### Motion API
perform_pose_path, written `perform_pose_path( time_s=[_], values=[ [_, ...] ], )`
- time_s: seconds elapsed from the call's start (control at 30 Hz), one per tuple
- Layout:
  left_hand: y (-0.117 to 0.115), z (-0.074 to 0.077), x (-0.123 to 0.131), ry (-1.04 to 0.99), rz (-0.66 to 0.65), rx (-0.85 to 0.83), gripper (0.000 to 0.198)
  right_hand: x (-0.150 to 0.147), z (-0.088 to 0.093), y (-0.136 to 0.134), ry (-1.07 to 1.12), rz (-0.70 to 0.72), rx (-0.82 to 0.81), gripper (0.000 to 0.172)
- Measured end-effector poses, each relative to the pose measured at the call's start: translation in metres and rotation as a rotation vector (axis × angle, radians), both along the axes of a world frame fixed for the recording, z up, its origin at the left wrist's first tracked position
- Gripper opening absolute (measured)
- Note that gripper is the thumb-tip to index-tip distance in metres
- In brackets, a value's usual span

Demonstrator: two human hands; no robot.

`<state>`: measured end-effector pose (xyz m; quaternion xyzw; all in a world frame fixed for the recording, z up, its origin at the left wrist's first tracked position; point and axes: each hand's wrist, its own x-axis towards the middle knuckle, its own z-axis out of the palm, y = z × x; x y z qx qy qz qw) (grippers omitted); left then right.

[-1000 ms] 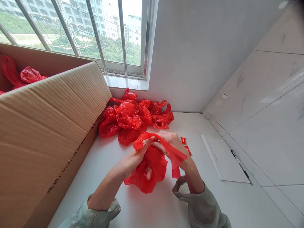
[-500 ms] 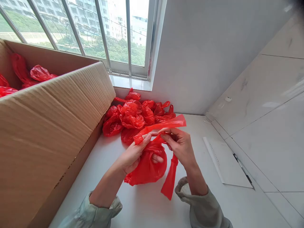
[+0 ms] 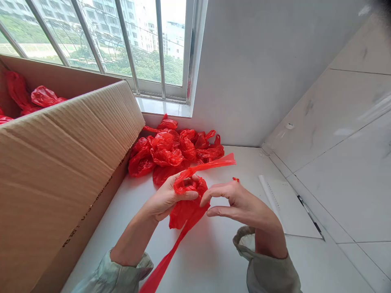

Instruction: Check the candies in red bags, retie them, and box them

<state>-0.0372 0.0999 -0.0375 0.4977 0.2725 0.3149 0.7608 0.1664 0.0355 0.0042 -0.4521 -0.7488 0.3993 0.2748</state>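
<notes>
**Crumpled thin red plastic bag (image 3: 186, 213) bunched in the left hand (image 3: 168, 195)**

The bag is at the centre of the frame, above a smooth white tabletop (image 3: 201, 268). The left hand is closed around its gathered neck, thumb across the front, apparently so the mouth stays bunched and the other hand is free. One long strip of film (image 3: 218, 162) points right above the hands; another (image 3: 168, 260) trails to the lower edge.

The right hand (image 3: 240, 200) is half curled, thumb and fingers parted, with nothing visible between them; a fingertip overlaps the bag's edge, though whether it presses there I cannot tell.

Just above that hand lies a small red wrapped packet (image 3: 235, 179). A heap of crumpled red plastic bags (image 3: 168, 152) sits upper centre against the wall, probably to leave working space. A tall brown cardboard box (image 3: 64, 167), containing more red bags (image 3: 45, 97), fills the left; white paper (image 3: 290, 207) lies right.
</notes>
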Motion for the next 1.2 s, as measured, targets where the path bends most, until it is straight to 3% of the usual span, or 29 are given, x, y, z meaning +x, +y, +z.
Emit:
perform_pose_path(
  time_s=[0.1,0.13,0.27,0.37,0.47,0.57,0.67,0.77,0.93,1.07,1.2],
  values=[
    [-0.006,0.006,0.004,0.049,-0.022,0.069,0.024,0.000,-0.009,0.013,0.166,-0.274,0.101,0.010],
    [-0.007,0.008,0.004,0.067,-0.031,0.095,0.024,-0.002,-0.014,0.019,0.224,-0.301,0.109,0.014],
    [-0.010,0.012,0.002,0.091,-0.085,0.184,0.026,-0.012,-0.029,0.037,0.362,-0.020,-0.036,0.033],
    [-0.010,0.013,-0.001,0.139,-0.075,0.290,0.028,-0.016,-0.033,0.040,0.349,0.025,-0.071,0.029],
    [-0.012,0.012,-0.002,0.286,0.022,0.468,0.028,-0.015,-0.033,0.038,0.271,-0.010,-0.095,0.022],
    [-0.012,0.007,0.003,0.453,0.185,0.754,0.025,-0.016,-0.032,0.036,0.246,-0.063,-0.064,0.020],
    [-0.010,0.000,0.006,0.514,0.318,1.070,0.026,-0.019,-0.032,0.035,0.249,-0.102,-0.027,0.021],
    [-0.007,-0.008,0.007,0.571,0.378,1.245,0.037,-0.023,-0.032,0.035,0.183,-0.161,-0.007,0.022],
    [0.000,-0.017,0.004,0.633,0.352,1.348,0.035,-0.027,-0.032,0.033,0.055,-0.243,0.055,0.014],
    [0.005,-0.019,0.001,0.684,0.342,1.334,0.026,-0.028,-0.033,0.032,0.010,-0.326,0.042,0.025],
    [0.005,-0.017,0.000,0.669,0.363,1.246,0.021,-0.028,-0.033,0.033,0.108,-0.176,0.021,0.031]
  ],
)
